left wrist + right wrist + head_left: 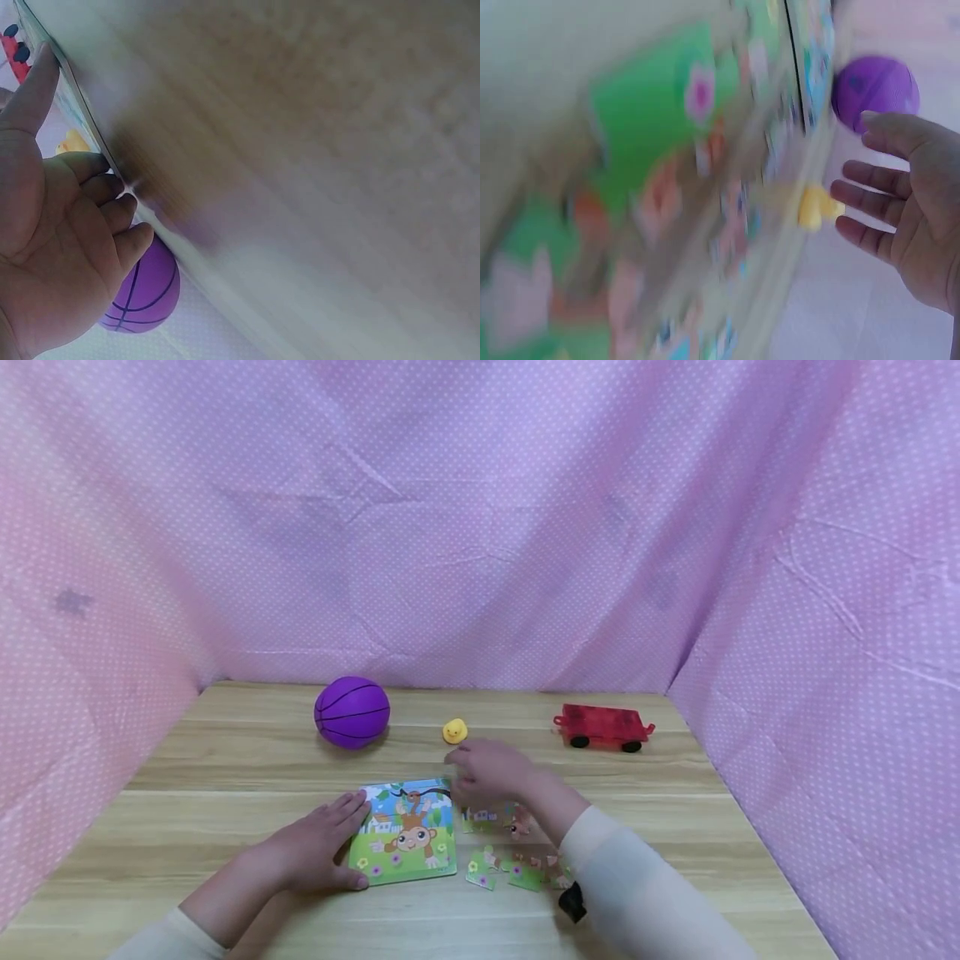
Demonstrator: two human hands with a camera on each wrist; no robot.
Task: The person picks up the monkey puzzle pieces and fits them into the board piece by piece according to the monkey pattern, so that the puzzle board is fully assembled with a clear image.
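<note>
A square picture puzzle (405, 839) with a monkey hanging from a branch lies flat on the table. Along its left edge rests my left hand (318, 843), the thumb near the lower left corner and the fingers by the upper left one. In the left wrist view, those fingers (79, 184) touch the edge without curling round it. My right hand (491, 770), slightly blurred, hovers past the puzzle's upper right corner, near a yellow rubber duck (454, 731). The right wrist view shows its fingers (870, 180) spread and holding nothing. Loose puzzle pieces (525, 872) lie below it, partly hidden by the forearm.
A purple ball (352, 712) with black lines stands at the back left. Toward the back right is a red toy wagon (603, 725) with black wheels. Pink dotted cloth (450, 527) walls the wooden table (225, 760) at the back and sides.
</note>
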